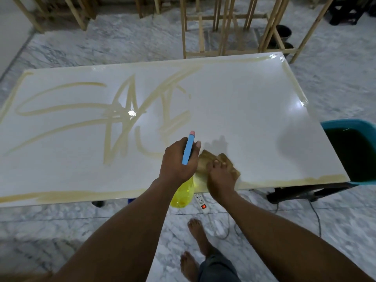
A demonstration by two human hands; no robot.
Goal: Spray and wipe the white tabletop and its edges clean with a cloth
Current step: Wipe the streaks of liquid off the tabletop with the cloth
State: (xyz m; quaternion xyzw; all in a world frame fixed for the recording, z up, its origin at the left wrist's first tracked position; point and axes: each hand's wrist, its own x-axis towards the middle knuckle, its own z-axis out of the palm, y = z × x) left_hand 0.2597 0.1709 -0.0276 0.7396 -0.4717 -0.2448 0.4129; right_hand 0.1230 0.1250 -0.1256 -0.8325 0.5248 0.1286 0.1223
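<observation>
The white tabletop (244, 110) is glossy and streaked with yellowish-brown smears (122, 119), looping scrawls that spread away to the left of the left hand (179, 157), while the surface beyond and to the right of the right hand (220, 176) is mostly bare white. Bands of the same smear (71, 195) run along the table's edges, the near one passing on either side of both hands. A crumpled tan cloth (203, 161) lies on the tabletop by the near edge, under the right hand, which rests on it.
</observation>
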